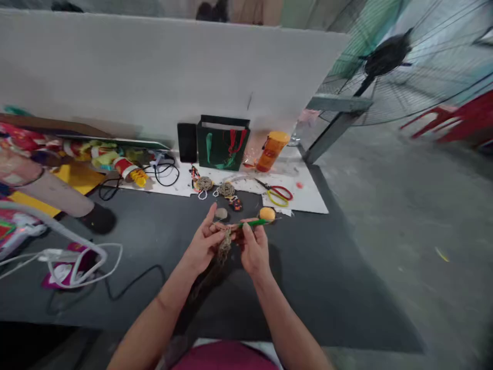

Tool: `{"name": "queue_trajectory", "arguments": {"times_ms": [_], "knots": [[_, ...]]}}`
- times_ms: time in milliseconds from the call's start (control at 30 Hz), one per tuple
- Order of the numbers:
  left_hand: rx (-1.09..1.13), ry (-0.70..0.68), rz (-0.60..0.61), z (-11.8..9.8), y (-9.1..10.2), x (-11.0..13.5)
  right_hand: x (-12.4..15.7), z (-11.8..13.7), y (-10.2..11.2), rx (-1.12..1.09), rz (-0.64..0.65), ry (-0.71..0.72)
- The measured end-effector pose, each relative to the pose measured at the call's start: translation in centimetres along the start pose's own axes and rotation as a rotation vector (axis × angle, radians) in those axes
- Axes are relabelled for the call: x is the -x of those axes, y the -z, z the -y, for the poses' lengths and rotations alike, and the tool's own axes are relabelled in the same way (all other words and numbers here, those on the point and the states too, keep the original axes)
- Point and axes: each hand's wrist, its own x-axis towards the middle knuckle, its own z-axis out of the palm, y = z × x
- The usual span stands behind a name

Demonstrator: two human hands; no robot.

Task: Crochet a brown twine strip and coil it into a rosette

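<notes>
Rough, fibrous yarn makes up the strip (pixel 224 247) near the middle, beside a smooth, plastic-looking green handle (pixel 252 223), above a matt dark tabletop (pixel 316 288), with a paper-looking bag (pixel 215 146) and smooth orange plastic-looking bottle (pixel 270 154) farther back.

"What do the hands cover?"
"The right hand (pixel 254 253) hides part of the green-handled tool (pixel 254 222); its left end is lost among fingers. The left hand (pixel 203 242) covers the upper part of the knotted cord (pixel 224 247), whose near end blurs into shadow."
"And at the edges?"
"On the far right, the fan (pixel 387 55) is cut off, and the red chair (pixel 462 121) is both cropped and smeared. On the left, the colourful bundle (pixel 29 139) runs out of view. Nearest, the maroon garment (pixel 227 357) is cropped."
"Can you read the orange container (pixel 272 151)?"
"No, its marking is too small."
</notes>
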Motion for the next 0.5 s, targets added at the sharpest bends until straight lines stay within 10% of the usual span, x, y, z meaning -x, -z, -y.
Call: {"name": "queue_trajectory", "arguments": {"times_ms": [367,500], "knots": [[-0.013,-0.096,-0.080,0.6,-0.5,0.2,0.6,1.4,0.1,0.534,0.269,0.672],[0.081,0.006,-0.070,1.1,-0.3,0.1,1.0,1.2,0.0,0.553,0.187,0.788]]}}
